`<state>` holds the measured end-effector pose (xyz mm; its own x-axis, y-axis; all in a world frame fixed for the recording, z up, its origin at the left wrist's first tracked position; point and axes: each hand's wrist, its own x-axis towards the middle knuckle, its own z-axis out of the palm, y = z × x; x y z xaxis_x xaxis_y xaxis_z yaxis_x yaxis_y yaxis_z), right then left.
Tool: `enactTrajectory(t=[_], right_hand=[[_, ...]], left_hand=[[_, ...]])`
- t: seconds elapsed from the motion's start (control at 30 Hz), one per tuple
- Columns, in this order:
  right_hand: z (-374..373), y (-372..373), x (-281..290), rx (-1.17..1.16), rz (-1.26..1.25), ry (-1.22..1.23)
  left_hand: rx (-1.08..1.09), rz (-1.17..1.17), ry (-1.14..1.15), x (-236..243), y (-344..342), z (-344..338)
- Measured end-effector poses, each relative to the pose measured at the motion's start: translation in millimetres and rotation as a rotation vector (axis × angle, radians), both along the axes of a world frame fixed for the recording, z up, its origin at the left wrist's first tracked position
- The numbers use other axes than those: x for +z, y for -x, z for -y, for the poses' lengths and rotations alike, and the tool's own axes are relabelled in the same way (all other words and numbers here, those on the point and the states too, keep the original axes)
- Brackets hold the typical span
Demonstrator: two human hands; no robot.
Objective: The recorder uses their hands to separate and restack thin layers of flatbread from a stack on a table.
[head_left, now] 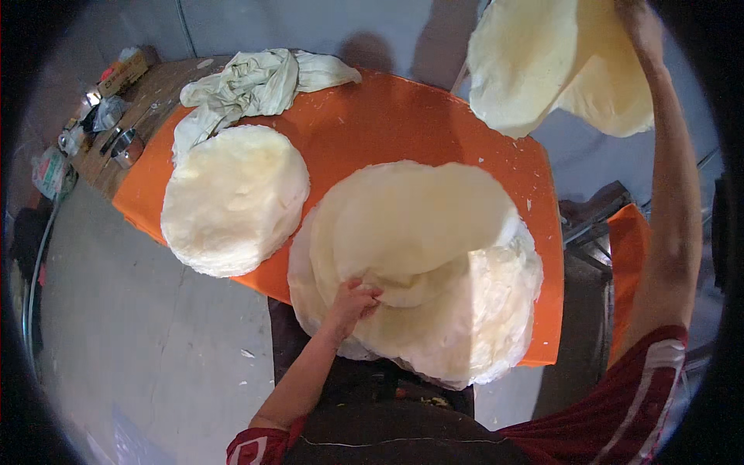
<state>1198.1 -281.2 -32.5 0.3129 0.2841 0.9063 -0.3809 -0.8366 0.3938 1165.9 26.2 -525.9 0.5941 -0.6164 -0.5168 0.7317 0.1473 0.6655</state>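
The orange bench (372, 101) carries a big pile (496, 329) of thin, pale sheets. One sheet (527, 58) hangs up high, pinched by the right grip (640, 32) — a hard tug could rip it. The left grip (358, 301) touches the pile — I can't tell if it's pinching; sheets might stick together.

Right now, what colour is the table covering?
The table covering is orange, clearest in the head view.

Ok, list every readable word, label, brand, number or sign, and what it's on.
Readable text: none.
Box on the bench: dark markings, too small to read.
Plastic bag at far left: coloured print, too small and blurred.
Raised pale sheet: no text visible.
Orange cover: no text visible.
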Motion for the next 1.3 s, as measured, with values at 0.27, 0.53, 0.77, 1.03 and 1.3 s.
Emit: enactTrajectory(t=[0.27,0.53,0.77,1.03,1.3], right_hand=[[-37,33,-251,0.480,-0.972,-0.299],[14,-19,-239,0.302,-1.011,-0.881],[-92,24,-192,0.619,-0.834,-0.287],[-59,48,-359,0.548,-1.150,-0.954],[18,18,-151,0.215,-0.612,-0.749]], left_hand=[[0.254,0.720,-0.702,8,-38,-16],[-0.040,0.510,-0.539,35,-107,6],[0.628,0.381,-0.346,1,-35,-44],[0.348,0.410,-0.204,62,-9,-32],[0.185,1.034,-0.188,193,-74,97]])
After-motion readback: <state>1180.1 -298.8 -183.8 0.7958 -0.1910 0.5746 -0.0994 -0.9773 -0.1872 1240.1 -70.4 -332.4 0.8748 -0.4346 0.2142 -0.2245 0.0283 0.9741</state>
